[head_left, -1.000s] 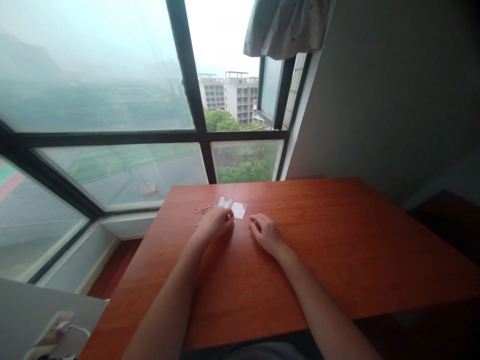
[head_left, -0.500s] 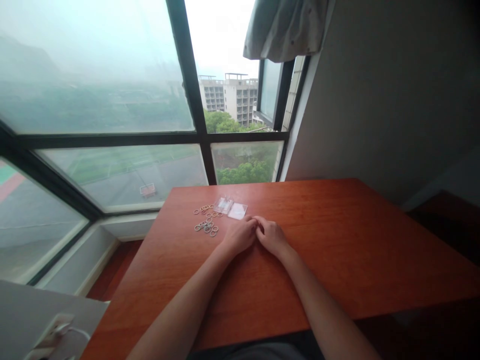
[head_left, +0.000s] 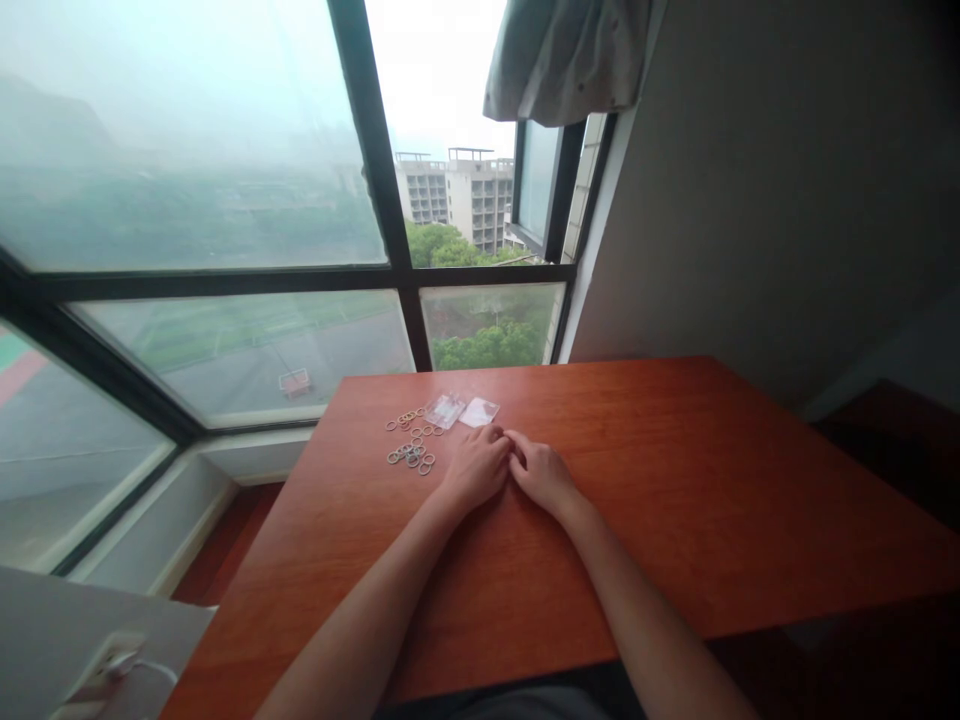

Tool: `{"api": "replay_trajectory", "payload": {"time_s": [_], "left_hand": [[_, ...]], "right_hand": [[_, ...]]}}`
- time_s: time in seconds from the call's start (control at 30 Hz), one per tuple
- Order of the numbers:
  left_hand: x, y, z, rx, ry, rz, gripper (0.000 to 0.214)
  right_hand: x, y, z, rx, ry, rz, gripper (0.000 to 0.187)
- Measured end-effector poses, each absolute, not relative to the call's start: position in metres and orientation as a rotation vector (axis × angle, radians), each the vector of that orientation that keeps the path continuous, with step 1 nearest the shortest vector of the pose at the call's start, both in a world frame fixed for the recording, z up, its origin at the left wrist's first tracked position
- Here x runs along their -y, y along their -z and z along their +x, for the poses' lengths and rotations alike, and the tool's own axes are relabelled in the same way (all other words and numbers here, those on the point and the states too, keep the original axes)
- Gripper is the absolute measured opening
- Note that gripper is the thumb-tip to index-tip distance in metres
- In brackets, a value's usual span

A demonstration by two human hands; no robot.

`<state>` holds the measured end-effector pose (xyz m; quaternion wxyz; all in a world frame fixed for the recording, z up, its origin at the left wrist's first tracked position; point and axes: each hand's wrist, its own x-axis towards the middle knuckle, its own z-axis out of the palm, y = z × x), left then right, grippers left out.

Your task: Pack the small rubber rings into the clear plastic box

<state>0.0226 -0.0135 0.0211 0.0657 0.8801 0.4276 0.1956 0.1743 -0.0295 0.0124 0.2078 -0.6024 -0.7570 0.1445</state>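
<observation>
My left hand (head_left: 478,464) and my right hand (head_left: 538,470) meet at the fingertips, low over the table. Fingers on both are bent and closed; whatever they pinch, if anything, is hidden. Just beyond the left hand lies a small clear plastic case (head_left: 445,410), with a flat whitish square piece (head_left: 478,411) beside it; whether the two are joined I cannot tell. To the left of my left hand, several small metal rings (head_left: 414,454) lie in a loose cluster. More pale rings (head_left: 406,418) are strung out behind them, near the case.
The reddish-brown wooden table (head_left: 675,480) stretches far to the right. Dark-framed windows (head_left: 225,285) rise behind its back edge, with a grey curtain (head_left: 566,60) above. A grey wall (head_left: 735,200) stands at the right, and a socket with a white plug (head_left: 120,662) at lower left.
The whitish square has shifted slightly away from me and turned a little. My left fingers are bent somewhat differently; both hands stay together in nearly the same place.
</observation>
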Motion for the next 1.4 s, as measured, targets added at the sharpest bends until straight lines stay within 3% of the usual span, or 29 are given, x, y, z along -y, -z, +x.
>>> {"api": "replay_trajectory", "payload": {"time_s": [0.37,1.4], "left_hand": [[0.0124,-0.0195,0.0203,-1.140,-0.576,2.535,0.022],[0.0091,-0.0191,0.0187,-1.103,-0.596,2.488,0.019]], "right_hand": [[0.0320,-0.0170,0.1747,2.101,-0.419,-1.677,0.027],[0.0314,-0.0142,0.1751,2.101,-0.396,-1.632,0.025]]}}
